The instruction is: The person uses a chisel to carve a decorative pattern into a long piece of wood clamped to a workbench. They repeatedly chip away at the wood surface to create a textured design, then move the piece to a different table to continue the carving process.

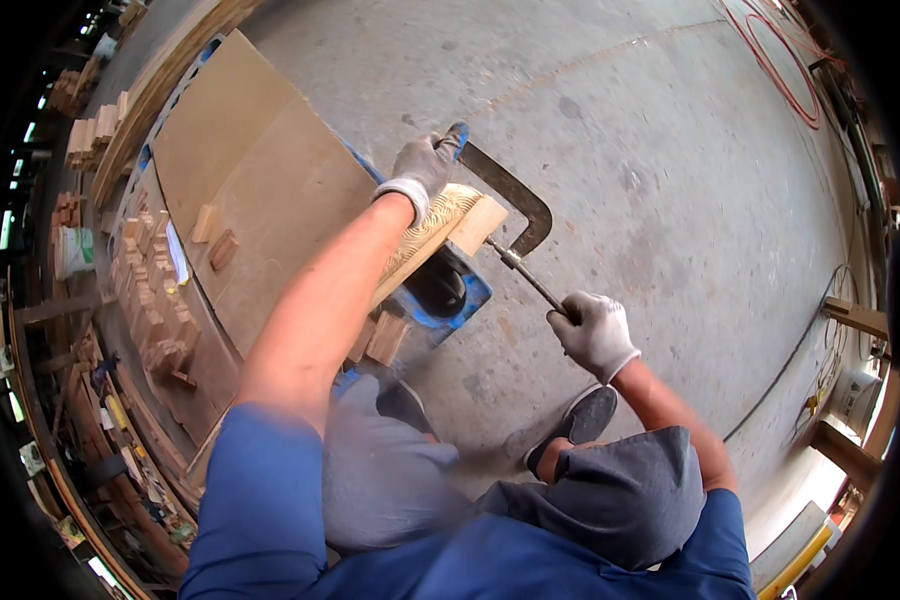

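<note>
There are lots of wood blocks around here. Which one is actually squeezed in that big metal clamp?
The pale block at the end of the grain-patterned plank, between the clamp frame and its screw. The loose blocks on the flat board lie free, touching no clamp.

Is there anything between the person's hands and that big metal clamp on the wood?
Nothing visible does. The left hand already grips the top of the C-clamp, and the right hand holds its screw handle. Only the work gloves lie between skin and metal. The clamp's frame reaches around the wooden pieces.
</note>
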Available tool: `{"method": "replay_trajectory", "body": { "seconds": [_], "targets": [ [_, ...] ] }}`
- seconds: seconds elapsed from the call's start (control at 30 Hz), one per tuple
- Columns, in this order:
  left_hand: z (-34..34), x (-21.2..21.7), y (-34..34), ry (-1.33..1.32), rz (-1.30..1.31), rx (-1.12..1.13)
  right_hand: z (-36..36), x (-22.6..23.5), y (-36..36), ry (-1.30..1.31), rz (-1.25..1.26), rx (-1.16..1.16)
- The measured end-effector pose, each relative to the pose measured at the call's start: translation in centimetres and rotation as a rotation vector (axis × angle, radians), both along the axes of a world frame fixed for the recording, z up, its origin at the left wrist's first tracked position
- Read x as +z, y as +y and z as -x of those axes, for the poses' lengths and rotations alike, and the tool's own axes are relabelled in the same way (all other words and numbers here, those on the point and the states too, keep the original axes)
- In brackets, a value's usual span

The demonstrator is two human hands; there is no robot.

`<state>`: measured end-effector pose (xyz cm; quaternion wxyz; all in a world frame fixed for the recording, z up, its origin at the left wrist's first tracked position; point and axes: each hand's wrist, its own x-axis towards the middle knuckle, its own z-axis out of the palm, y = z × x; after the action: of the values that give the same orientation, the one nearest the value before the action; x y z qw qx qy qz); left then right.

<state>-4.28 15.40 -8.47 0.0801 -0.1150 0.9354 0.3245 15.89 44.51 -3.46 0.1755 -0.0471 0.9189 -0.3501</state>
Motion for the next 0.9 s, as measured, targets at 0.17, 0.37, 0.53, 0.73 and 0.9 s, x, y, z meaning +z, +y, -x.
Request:
{"method": "replay_trajectory", "body": {
  "seconds": [0.17,0.37,0.53,0.73,0.9],
  "targets": [
    [0.1,0.2,-0.8,-0.144,-0.128,0.036,5.7,1.4,-0.8,-0.646,0.102,0.058],
    [0.4,-1.1,-0.8,-0.033,-0.135,0.043,8.5,0.4,-1.8,-0.935,0.199,0.059],
    [0.1,-0.2,0.0,-0.093,-0.195,0.066,9.0,1.5,-2.1,-0.718,-0.067,0.325],
    [0.9,-1.5,-0.5,-0.120,-0.158,0.076,4.6,1.2,-2.8,-0.332,-0.115,0.154],
    [0.6,-0.7,0.0,-0.102,-0.096,0.051,3.1,0.1,-2.5,-0.176,-0.058,0.070]
  ]
}}
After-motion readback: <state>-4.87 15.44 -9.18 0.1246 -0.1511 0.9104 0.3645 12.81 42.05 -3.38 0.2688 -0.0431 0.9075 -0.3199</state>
